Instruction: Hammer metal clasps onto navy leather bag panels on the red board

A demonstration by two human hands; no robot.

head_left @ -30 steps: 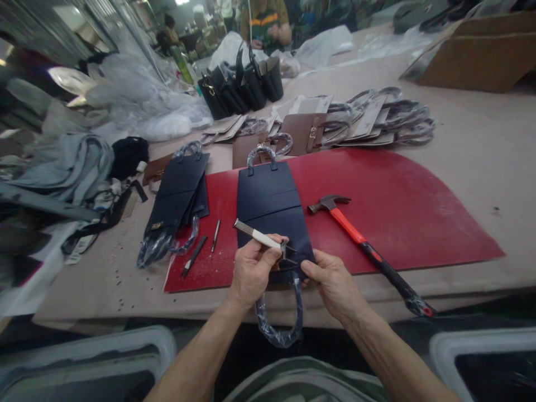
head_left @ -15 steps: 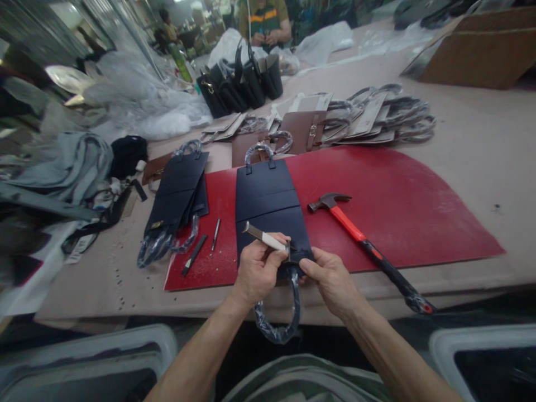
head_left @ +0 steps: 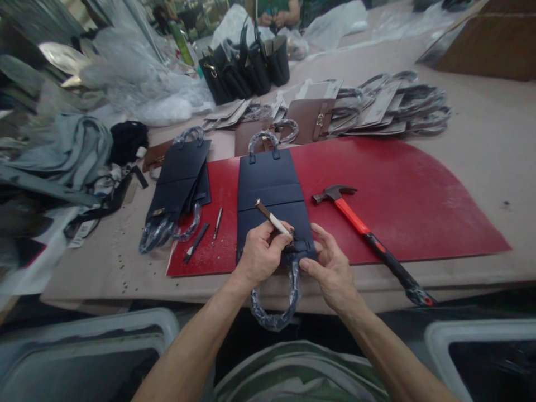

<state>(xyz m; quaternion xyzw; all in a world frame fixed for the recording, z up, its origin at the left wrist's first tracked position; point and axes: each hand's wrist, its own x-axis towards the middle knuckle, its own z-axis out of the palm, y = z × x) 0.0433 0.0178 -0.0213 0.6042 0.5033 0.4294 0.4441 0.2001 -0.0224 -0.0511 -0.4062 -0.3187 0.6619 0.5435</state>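
A flat dark navy bag panel (head_left: 270, 192) lies on a red mat (head_left: 389, 195), a wrapped handle at each end. My left hand (head_left: 259, 257) is closed on a thin metal tool with a white grip (head_left: 274, 219), its tip down at the panel's near edge. My right hand (head_left: 329, 268) pinches that near edge beside the small strap tab. The near handle (head_left: 274, 310), wrapped in plastic film, hangs over the table's front edge between my hands.
A hammer with a red and black handle (head_left: 368, 240) lies on the mat right of my hands. Small tools (head_left: 205, 231) and a stack of navy panels (head_left: 178, 187) lie left. Brown panels (head_left: 312, 120), finished black bags (head_left: 247, 70) and another person sit farther back.
The tool in my left hand has tilted more upright and moved slightly right. Both hands have shifted up along the panel's near edge, and the view has dipped downward.
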